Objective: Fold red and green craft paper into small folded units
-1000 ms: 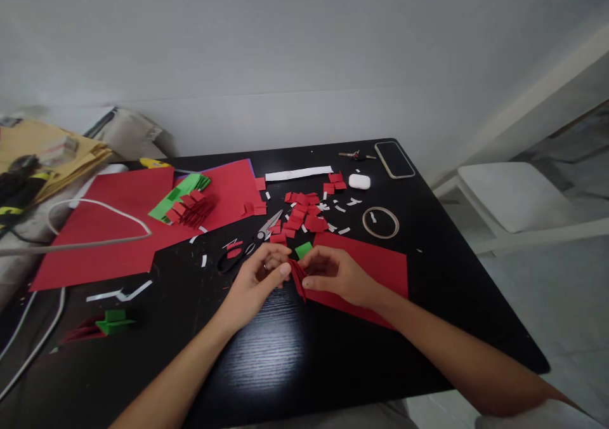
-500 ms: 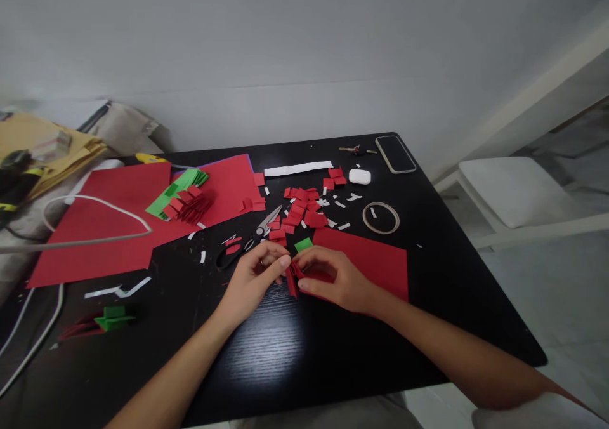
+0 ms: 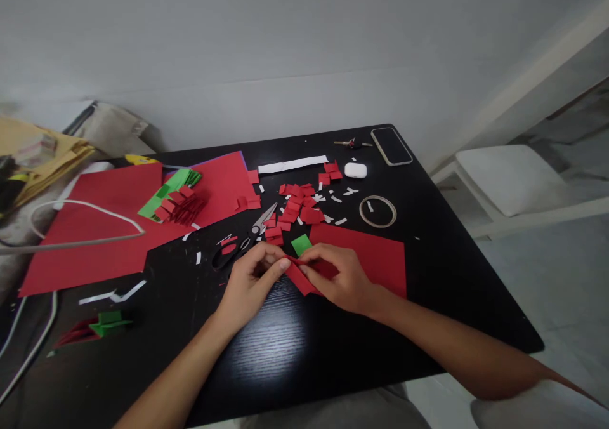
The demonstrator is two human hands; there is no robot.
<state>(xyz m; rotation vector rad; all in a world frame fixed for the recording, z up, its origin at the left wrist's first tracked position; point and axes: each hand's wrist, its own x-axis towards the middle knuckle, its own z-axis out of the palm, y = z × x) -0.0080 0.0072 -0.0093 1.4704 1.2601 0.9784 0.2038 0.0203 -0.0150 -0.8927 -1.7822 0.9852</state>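
My left hand (image 3: 254, 273) pinches one side of a folded piece of red paper (image 3: 301, 279). The other side is gripped between the thumb and fingers of my right hand (image 3: 335, 273). The paper slants down between the hands, just above the black table. Beyond my fingertips lies a small green paper square (image 3: 301, 245). A large red sheet (image 3: 371, 254) rests partly under my right hand. Black-handled scissors (image 3: 247, 238) lie open past my left hand, beside a heap of small red paper pieces (image 3: 295, 204).
White paper scraps surround a ring-shaped roll (image 3: 377, 212). Behind are a white strip (image 3: 292, 164), a white case (image 3: 355, 170), keys (image 3: 353, 143) and a phone (image 3: 391, 146). Folded green paper (image 3: 171, 193), red sheets (image 3: 99, 219), a white cable (image 3: 90, 204) and a red-green folded piece (image 3: 95, 327) lie left.
The red paper between my hands has turned from nearly upright and narrow to slanting, with a broader face showing. Both hands stay closed on it. The view has shifted slightly.
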